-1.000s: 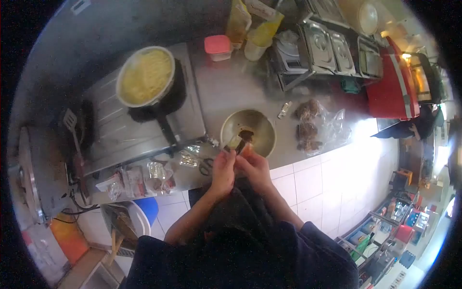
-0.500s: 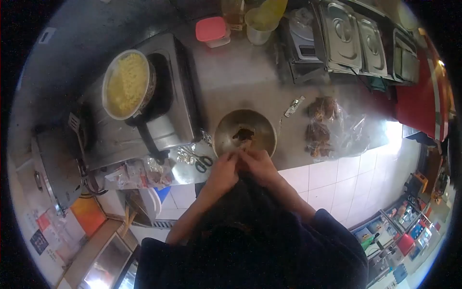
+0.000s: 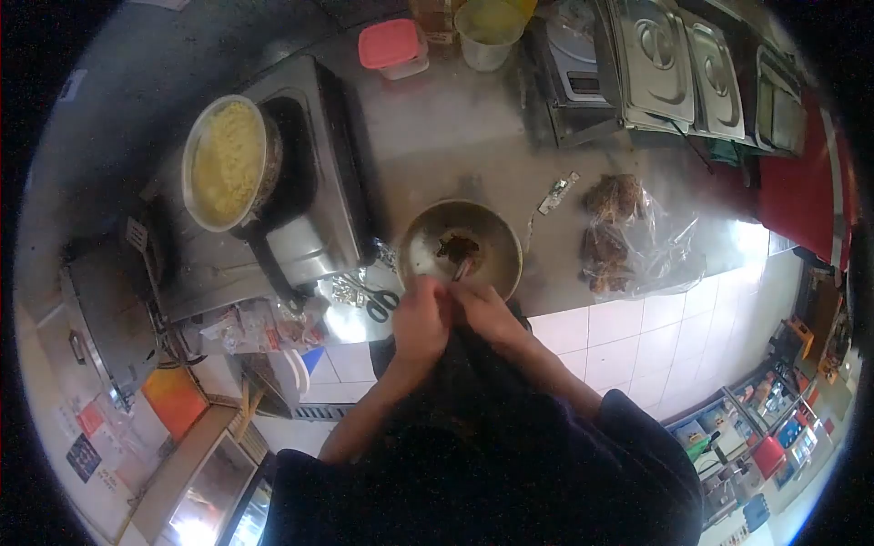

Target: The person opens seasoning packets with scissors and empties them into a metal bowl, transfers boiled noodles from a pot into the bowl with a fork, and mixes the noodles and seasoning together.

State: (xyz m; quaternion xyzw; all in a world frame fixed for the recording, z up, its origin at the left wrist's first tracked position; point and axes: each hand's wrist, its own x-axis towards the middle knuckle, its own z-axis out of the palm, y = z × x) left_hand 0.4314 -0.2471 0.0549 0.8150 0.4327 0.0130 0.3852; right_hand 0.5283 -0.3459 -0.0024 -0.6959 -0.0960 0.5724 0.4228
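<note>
At lower centre, the left hand (image 3: 421,320) and right hand (image 3: 485,314), fingers curled closed, pinch a small packet (image 3: 463,269) over the metal bowl (image 3: 496,246).

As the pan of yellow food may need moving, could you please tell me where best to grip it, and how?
I would grip the outer half of its long dark handle with the left hand, coming from the person's side: the handle slants that way, away from the open, filled pan.

Pretty dim and hazy overall, blown-out glare at the right end of the bench (image 3: 437,168), hands (image 3: 455,314) slightly blurred, heavy fisheye bending toward black corners.
</note>
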